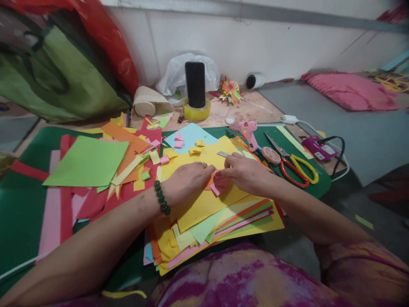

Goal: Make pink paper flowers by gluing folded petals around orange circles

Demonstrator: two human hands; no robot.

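Note:
My left hand (191, 179), wearing a ring and a dark green bead bracelet (162, 197), has its fingers bent together over an orange paper piece (209, 183). Closed fingers of my right hand (244, 172) pinch a folded pink paper piece (219, 186) beside it. Both hands work close together above a yellow paper sheet (198, 204), which tops a stack of coloured papers. A flat grey piece like a blade (223, 154) shows by my right fingers; whether I hold it cannot be made out. Small folded yellow pieces (195, 150) lie beyond my hands.
To the right lie a pink glue gun (249, 133), scissors (292, 166) and a purple power socket (319, 147) with cables. A green sheet (89, 162) and paper scraps cover the left. Behind, a phone (195, 85) stands in a yellow tape roll (197, 111), near a paper rosette (231, 91).

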